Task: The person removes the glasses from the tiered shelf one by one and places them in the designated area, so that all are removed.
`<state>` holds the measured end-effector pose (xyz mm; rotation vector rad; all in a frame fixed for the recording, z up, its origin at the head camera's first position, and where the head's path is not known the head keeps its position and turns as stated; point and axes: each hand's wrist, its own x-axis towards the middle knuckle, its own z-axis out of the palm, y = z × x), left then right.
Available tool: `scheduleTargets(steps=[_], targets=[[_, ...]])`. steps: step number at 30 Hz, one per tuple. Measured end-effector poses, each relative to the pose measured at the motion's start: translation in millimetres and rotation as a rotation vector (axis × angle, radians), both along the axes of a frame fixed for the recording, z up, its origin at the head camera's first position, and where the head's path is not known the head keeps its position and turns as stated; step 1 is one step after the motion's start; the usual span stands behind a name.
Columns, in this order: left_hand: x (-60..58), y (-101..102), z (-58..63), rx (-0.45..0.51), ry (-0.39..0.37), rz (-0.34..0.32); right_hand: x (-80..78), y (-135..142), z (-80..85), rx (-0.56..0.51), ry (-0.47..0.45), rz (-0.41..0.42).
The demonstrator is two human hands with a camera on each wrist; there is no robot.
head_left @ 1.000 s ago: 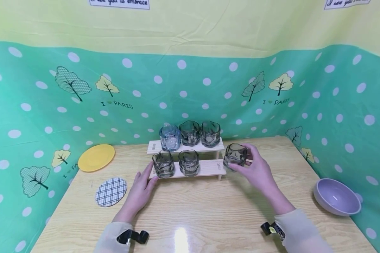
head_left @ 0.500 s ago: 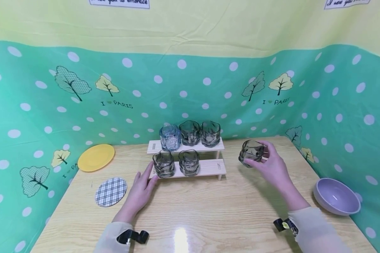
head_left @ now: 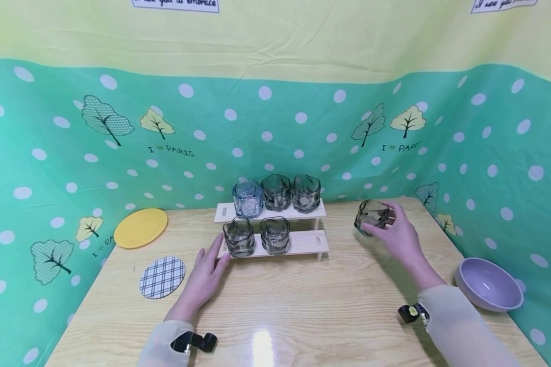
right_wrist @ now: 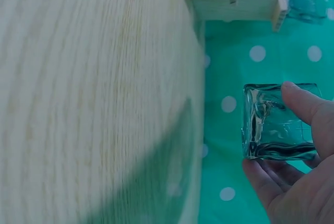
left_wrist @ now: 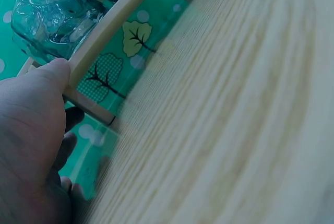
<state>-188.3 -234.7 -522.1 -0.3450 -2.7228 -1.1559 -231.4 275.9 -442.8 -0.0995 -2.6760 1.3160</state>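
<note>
In the head view my right hand (head_left: 401,237) holds a smoky grey glass tumbler (head_left: 370,214) to the right of a two-step wooden rack (head_left: 305,242). The right wrist view shows the thumb on one side of this tumbler (right_wrist: 276,122) and fingers on the other, raised off the tabletop. My left hand (head_left: 204,275) grips the left end of the lower step, its thumb at the front edge. Two grey tumblers (head_left: 275,235) stand on that step. On the upper step are a blue tumbler (head_left: 248,199) and two more grey ones (head_left: 306,193).
A yellow plate (head_left: 141,228) lies at the back left of the wooden table (head_left: 303,316), with a checked round coaster (head_left: 163,278) nearer. A purple bowl (head_left: 489,284) stands at the right edge. A green dotted cloth (head_left: 266,122) hangs close behind the rack.
My right hand has carried the grey tumbler away from the lower step's right end, rightward and slightly back. The left hand stays at the rack.
</note>
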Motion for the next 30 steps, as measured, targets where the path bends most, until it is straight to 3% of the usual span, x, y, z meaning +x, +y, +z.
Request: scheduleTargets(steps=[10, 30], targets=[[-0.8, 0, -1.4, -0.009, 0.018, -0.005, -24.6, -1, -18.2, -0.044, -0.043, -0.039], [-0.6, 0, -2.7, -0.001, 0.027, -0.007, -47.6, -32, -43.6, -0.081, -0.051, -0.008]])
